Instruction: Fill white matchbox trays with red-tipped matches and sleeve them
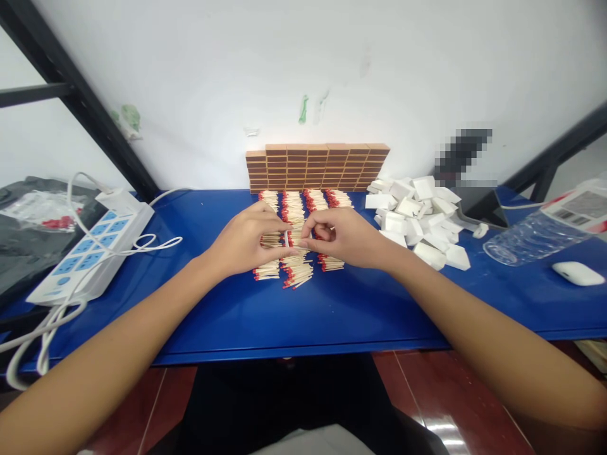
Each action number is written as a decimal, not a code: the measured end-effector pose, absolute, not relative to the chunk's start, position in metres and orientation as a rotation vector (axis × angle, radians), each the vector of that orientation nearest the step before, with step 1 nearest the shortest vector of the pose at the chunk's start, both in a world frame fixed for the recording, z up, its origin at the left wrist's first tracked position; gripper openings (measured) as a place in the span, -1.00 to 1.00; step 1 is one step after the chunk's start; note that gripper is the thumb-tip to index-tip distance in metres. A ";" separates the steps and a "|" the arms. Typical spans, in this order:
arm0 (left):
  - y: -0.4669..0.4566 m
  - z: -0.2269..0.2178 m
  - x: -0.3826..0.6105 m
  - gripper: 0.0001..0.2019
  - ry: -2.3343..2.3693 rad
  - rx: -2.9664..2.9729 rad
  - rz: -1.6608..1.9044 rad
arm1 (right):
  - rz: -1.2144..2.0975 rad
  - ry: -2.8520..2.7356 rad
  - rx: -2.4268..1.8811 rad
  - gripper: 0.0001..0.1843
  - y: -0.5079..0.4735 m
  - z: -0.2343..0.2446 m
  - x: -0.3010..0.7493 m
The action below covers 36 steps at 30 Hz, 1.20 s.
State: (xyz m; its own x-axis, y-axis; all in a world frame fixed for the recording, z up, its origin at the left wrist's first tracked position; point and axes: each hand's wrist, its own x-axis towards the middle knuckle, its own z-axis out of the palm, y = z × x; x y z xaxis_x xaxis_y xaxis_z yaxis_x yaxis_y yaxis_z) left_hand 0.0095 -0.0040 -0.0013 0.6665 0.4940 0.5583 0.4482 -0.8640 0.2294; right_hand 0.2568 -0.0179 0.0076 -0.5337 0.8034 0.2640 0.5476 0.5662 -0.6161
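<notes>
My left hand (251,239) pinches a small white matchbox tray (286,239), seen edge-on between thumb and fingers. Right beside it, my right hand (339,237) has its thumb and forefinger pressed together near the tray's side; whatever lies between those fingertips is too small to make out. Below both hands, red-tipped matches (294,208) lie in several columns on the blue table (294,322). The hands hide part of these columns. Behind the matches, matchboxes (317,169) with brown sides are stacked in a low wall.
On the right lies a heap of white trays (417,212), with a clear plastic bottle (535,234) and a white earphone case (577,273) farther right. A power strip (90,253) with looping white cables stands at left. Behind the table rises a white wall (213,76).
</notes>
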 end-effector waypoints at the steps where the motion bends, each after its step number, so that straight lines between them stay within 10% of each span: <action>1: -0.004 -0.001 0.010 -0.59 0.793 2.798 0.971 | 0.624 -2.278 -1.075 -0.83 -0.018 0.008 0.256; 36: 0.004 -0.007 0.004 -0.58 0.863 2.827 0.950 | 0.921 -2.664 -0.916 -0.91 -0.028 0.016 0.260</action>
State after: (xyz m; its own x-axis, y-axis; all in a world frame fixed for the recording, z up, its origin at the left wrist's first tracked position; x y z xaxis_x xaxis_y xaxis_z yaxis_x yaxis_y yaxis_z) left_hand 0.0038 0.0041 -0.0070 0.6583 0.5170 0.5471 0.4945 -0.8450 0.2035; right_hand 0.2596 -0.0281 0.0163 -0.7947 0.6062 -0.0313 0.4961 0.6188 -0.6091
